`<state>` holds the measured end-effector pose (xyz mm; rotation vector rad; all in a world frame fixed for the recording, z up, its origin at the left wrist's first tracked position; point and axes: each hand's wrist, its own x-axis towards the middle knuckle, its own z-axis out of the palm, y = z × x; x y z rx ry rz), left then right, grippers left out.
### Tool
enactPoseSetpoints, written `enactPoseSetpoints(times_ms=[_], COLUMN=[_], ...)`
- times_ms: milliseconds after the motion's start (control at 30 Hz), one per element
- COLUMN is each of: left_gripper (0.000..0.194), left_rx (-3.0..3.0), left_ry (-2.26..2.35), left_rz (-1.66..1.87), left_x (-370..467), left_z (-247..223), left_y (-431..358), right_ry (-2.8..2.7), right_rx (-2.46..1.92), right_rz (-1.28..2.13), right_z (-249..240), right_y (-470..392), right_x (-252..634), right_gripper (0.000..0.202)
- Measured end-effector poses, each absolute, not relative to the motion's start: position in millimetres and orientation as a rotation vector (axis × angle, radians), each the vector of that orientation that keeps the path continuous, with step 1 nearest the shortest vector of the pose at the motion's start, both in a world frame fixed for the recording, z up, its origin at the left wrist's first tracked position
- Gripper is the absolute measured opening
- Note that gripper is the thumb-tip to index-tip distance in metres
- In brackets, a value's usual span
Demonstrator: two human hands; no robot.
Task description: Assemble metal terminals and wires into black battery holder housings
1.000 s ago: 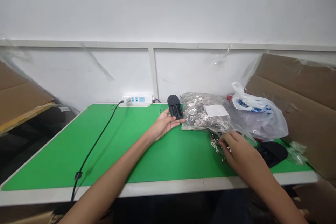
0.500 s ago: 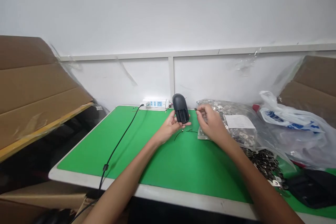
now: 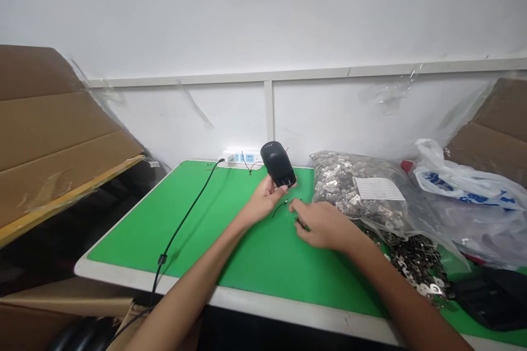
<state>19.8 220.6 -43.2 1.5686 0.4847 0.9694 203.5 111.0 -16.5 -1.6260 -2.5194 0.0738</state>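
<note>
My left hand (image 3: 267,197) is closed around the lower end of a black rounded plastic housing (image 3: 276,162), held tilted above the table. Slots like a battery compartment show at its lower end. Thin wires stick out behind it, one of them red. My right hand (image 3: 319,222) is low over the green mat, fingers curled, with a small dark metal piece (image 3: 302,224) between thumb and fingers. Just left of its fingertips a short black wire with a metal contact (image 3: 285,202) lies on the mat.
A clear bag of metal tabs (image 3: 337,181) lies on the right, with a loose pile of metal pieces (image 3: 418,258) in front. Beyond are a white plastic bag (image 3: 465,175) and a black plastic part (image 3: 494,296). A power strip (image 3: 247,158) and black cable (image 3: 187,219) are on the left.
My right hand has come down from beside the housing to the mat, the small dark piece apparently still in its fingers. My left hand has turned the housing, showing more of its rounded face.
</note>
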Motion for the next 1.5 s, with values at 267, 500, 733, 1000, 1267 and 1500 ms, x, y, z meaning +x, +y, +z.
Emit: enactPoseSetpoints(times_ms=[267,500,733,1000,1267,1500], left_gripper=[0.049,0.046,0.046,0.06,0.064,0.063], left_rx=[1.735,2.034,2.088,1.586,1.568,1.591], left_ry=[0.582,0.612,0.661,0.615,0.717,0.755], left_rz=[1.015,1.005,0.936,0.858,0.794,0.795], left_x=[24,24,23,28,31,33], left_z=[-59,-54,-45,-32,-32,-30], left_y=[220,211,199,196,192,187], right_ry=[-2.004,-1.946,-1.951,-2.054,-2.135,-2.169], right_rx=[-1.718,-1.523,-1.363,-0.931,-0.877,-0.914], right_rz=[0.002,-0.066,-0.125,-0.481,-0.495,-0.487], right_z=[-18,-18,-24,-20,-19,-21], right_y=[118,125,125,120,121,118], right_x=[206,224,224,218,216,211], right_gripper=[0.024,0.02,0.034,0.037,0.018,0.01])
